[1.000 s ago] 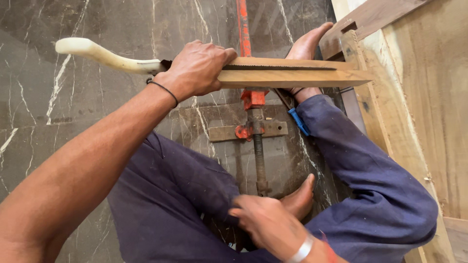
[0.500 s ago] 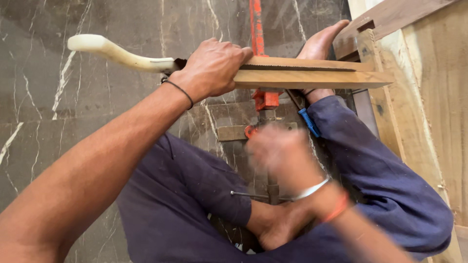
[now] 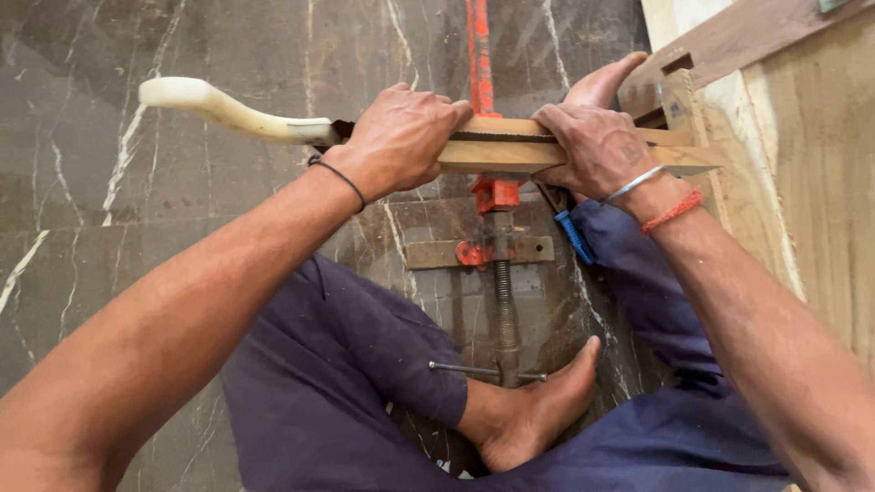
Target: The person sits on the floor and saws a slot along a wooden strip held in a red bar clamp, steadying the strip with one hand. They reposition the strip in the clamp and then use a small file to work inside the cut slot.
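On the marble floor (image 3: 137, 228), low over the lap: fingers (image 3: 437, 105) of the left hand (image 3: 401, 137) curl down over the top edge of a long wooden strip (image 3: 497, 157), closed on it, knuckles forward. Fingers (image 3: 556, 123) of the right hand (image 3: 597, 146) wrap the same strip further along, also closed, thumb side not visible.

The strip lies level, crosswise in front of the person. A dark thin blade-like edge (image 3: 506, 137) runs along its top between the two hands; it seems to belong to the tool with the pale curved handle (image 3: 228, 109) sticking out past the left hand. Cannot tell exactly how blade and wood join.

Both hands press from above, likely to keep the strip steady and square.

Just under the strip, a red bar clamp (image 3: 492, 191) runs away from the person along the floor, its screw (image 3: 506, 310) and cross pin (image 3: 483, 371) near the bare foot (image 3: 538, 410). Another foot (image 3: 602, 82) braces beyond the strip, probably as a stop. Far end of the strip meets pale timber (image 3: 802, 182) at right. Blue object (image 3: 574, 237) lies beside the trouser leg (image 3: 346, 364).
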Tool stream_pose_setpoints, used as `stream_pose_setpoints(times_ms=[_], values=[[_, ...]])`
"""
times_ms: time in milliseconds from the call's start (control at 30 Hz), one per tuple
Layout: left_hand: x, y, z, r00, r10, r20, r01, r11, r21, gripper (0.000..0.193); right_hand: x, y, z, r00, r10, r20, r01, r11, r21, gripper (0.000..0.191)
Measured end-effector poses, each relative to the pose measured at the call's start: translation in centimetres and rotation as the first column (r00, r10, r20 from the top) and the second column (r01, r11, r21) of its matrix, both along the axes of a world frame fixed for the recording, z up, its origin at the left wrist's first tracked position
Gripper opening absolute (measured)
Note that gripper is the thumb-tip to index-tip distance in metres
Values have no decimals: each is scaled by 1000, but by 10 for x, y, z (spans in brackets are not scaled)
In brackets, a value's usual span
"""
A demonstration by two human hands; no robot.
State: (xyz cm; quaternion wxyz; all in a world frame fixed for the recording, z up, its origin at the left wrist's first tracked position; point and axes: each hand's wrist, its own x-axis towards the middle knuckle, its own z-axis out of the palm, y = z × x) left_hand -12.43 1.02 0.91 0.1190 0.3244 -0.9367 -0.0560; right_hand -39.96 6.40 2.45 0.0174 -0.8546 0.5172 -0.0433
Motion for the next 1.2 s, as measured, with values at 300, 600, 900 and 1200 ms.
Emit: stream_pose_setpoints(times_ms=[300, 600, 900, 1200], values=[[-3, -7, 10, 998, 17, 59, -23, 996, 91, 30, -9, -20, -2, 1000, 1, 18, -3, 993, 117, 69], [-3, -21, 23, 993, -1, 118, -27, 971, 237, 51, -15, -40, 7, 999, 32, -27, -24, 962, 273, 73], [-4, -35, 32, 975, -48, 219, -53, 900, 432, 54, -15, -50, 8, 996, 86, -29, -63, 886, 459, 75], [-13, -59, 42, 956, -83, 281, -82, 846, 528, 54, -15, -54, 4, 998, 67, -10, -55, 886, 460, 84]])
